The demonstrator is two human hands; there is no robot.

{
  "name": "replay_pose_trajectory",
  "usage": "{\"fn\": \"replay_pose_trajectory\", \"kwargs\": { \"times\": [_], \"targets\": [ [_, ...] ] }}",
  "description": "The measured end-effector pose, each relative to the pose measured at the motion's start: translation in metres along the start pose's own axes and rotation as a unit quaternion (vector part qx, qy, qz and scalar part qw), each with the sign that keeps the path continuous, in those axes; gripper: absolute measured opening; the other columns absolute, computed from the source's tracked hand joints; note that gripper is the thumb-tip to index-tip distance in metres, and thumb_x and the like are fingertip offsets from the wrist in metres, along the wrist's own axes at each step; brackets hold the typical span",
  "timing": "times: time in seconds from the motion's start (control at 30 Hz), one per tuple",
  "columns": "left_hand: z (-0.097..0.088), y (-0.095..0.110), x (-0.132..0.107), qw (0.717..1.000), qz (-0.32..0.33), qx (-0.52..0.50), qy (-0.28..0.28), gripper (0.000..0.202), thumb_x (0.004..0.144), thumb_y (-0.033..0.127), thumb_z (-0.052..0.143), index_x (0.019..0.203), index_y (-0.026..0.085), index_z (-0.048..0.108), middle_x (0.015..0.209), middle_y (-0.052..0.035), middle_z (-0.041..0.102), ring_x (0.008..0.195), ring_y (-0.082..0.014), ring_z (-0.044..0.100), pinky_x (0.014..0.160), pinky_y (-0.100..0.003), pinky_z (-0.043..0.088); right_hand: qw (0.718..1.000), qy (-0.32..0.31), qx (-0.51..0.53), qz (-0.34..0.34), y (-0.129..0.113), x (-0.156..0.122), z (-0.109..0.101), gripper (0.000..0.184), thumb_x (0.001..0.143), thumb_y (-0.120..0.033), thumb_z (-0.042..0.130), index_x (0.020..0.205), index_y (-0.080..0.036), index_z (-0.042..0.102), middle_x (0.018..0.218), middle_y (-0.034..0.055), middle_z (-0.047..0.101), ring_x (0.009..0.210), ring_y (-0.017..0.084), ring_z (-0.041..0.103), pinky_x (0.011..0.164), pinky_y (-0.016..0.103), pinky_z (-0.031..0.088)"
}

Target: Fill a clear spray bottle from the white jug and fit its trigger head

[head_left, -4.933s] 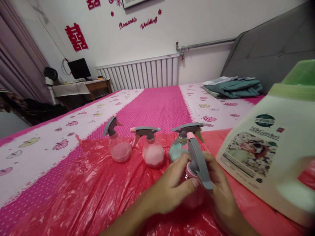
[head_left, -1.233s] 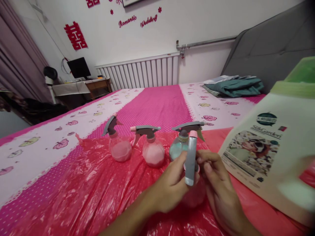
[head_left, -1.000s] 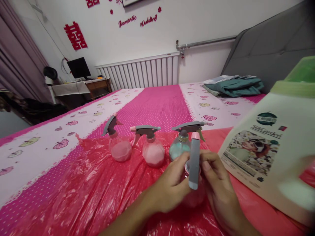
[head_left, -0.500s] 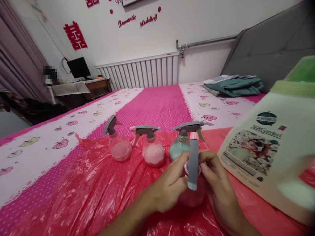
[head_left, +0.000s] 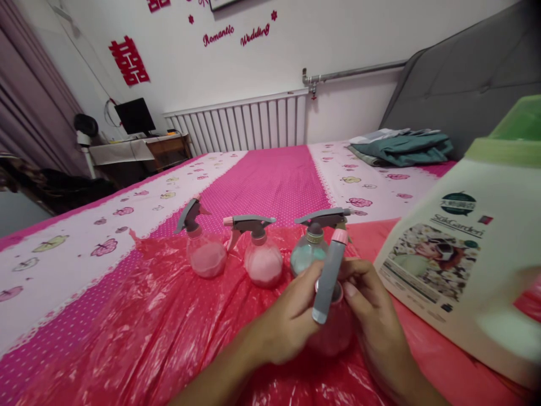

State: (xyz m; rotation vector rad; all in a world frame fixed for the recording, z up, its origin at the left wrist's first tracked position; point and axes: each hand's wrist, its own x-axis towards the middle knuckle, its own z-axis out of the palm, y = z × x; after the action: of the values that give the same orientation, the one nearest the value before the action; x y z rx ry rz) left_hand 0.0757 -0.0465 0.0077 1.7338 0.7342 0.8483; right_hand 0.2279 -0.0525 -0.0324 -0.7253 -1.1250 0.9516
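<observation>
Head view: front spray bottle point(head_left: 332, 334) being held upright on red plastic sheet point(head_left: 169, 316); neck clasped by curled left hand point(head_left: 289, 321), likely for steadiness; right hand point(head_left: 372, 307) bent at neck's other side, pinch hidden, can't be told. Bed point(head_left: 274, 175) partly covered by sheet, probably against drips.

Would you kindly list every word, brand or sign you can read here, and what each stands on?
"Romantic": red lettering on the wall.
"Wedding": more red letters, same wall.
"囍": red cutout on the wall; another above is cropped.
"SilkGarden", apparently (stylised): the white jug.
Too blurred to read: characters in the jug's green oval, and the fine print.
No lettering is visible on the held spray bottle.
</observation>
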Motion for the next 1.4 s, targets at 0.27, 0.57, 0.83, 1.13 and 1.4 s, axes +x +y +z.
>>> {"fn": "replay_pose_trajectory", "kwargs": {
  "times": [0.27, 0.57, 0.83, 1.13, 1.4],
  "targets": [
    [-0.005, -0.002, 0.002, 0.999, 0.022, -0.023, -0.038, 0.042, 0.104, 0.039, 0.053, 0.142, 0.023, 0.060, 0.146, -0.0086, 0.063, 0.129, -0.0301, 0.055, 0.120, -0.049, 0.039, 1.000, -0.011, 0.009, -0.003, -0.004, 0.000, -0.001, 0.011, 0.100, -0.034, 0.064, 0.092, -0.030, 0.068, 0.082, -0.0037, 0.066, 0.073, 0.011, 0.063, 0.068, 0.019, 0.053],
    [-0.001, -0.004, 0.002, 1.000, -0.001, -0.023, -0.021, 0.041, 0.105, 0.038, 0.052, 0.142, 0.024, 0.061, 0.150, -0.0070, 0.061, 0.137, -0.0311, 0.053, 0.123, -0.050, 0.038, 0.999, -0.007, 0.038, 0.026, -0.002, -0.001, -0.001, 0.007, 0.098, -0.030, 0.066, 0.093, -0.030, 0.070, 0.084, -0.0028, 0.065, 0.075, 0.013, 0.062, 0.068, 0.022, 0.051],
    [-0.001, 0.011, 0.002, 1.000, 0.024, -0.016, -0.010, 0.040, 0.106, 0.035, 0.045, 0.138, 0.022, 0.064, 0.142, -0.0089, 0.067, 0.127, -0.0291, 0.059, 0.118, -0.045, 0.044, 0.996, -0.007, 0.077, 0.053, 0.004, -0.005, -0.005, 0.008, 0.097, -0.038, 0.068, 0.101, -0.031, 0.070, 0.096, -0.0001, 0.066, 0.088, 0.017, 0.062, 0.079, 0.026, 0.052],
    [-0.002, 0.001, 0.000, 1.000, -0.005, -0.007, -0.005, 0.034, 0.104, 0.047, 0.053, 0.121, 0.021, 0.067, 0.126, -0.0094, 0.069, 0.122, -0.0315, 0.058, 0.110, -0.046, 0.047, 0.998, -0.019, 0.055, 0.033, 0.003, -0.003, -0.003, 0.007, 0.099, -0.038, 0.068, 0.098, -0.031, 0.070, 0.090, -0.0021, 0.065, 0.082, 0.013, 0.062, 0.073, 0.022, 0.052],
    [-0.002, -0.003, 0.002, 0.999, 0.023, -0.039, -0.021, 0.039, 0.106, 0.039, 0.054, 0.141, 0.023, 0.062, 0.141, -0.0073, 0.064, 0.128, -0.0291, 0.055, 0.118, -0.045, 0.040, 0.998, -0.013, 0.050, 0.043, 0.003, -0.003, -0.005, 0.006, 0.100, -0.038, 0.067, 0.100, -0.033, 0.071, 0.093, -0.0027, 0.066, 0.082, 0.012, 0.062, 0.074, 0.021, 0.052]
  ]
}}
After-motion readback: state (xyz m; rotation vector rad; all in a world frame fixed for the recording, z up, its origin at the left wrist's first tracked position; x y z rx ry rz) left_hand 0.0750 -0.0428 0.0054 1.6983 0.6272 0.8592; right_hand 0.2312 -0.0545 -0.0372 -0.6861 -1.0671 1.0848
